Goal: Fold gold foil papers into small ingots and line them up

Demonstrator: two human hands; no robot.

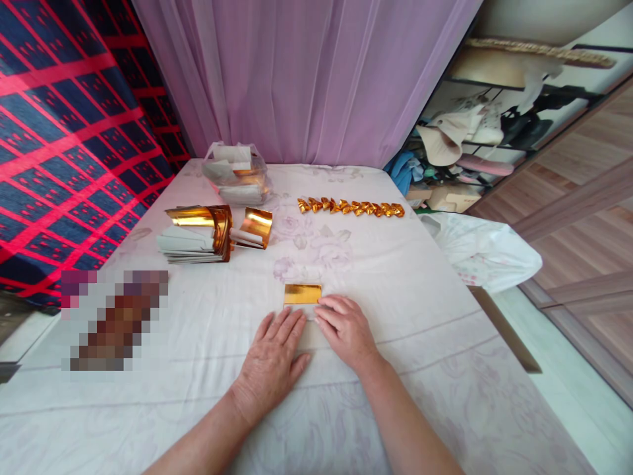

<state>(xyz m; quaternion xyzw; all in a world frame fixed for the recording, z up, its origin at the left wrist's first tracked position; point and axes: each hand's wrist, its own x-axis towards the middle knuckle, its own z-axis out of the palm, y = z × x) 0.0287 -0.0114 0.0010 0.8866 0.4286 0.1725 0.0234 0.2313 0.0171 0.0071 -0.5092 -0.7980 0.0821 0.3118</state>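
Observation:
In front of me a small sheet of gold foil paper [302, 294] lies on the cloth, with a gold strip on its far side and a pale strip on its near side. My left hand [274, 353] rests flat, palm down, its fingers stretched out and the tips on or beside the paper's near edge. At the right end, my right hand [349, 330] has its fingers bent and close together, gripping the paper's edge. The undersides of both hands are hidden.
A stack of gold foil papers [195, 244] and a loose curled sheet [257, 227] lie at the left. Behind them sits a clear plastic bag [236, 173] of papers. A row of folded gold pieces [352, 207] lies back right. A white bag [489, 254] hangs beyond the right edge.

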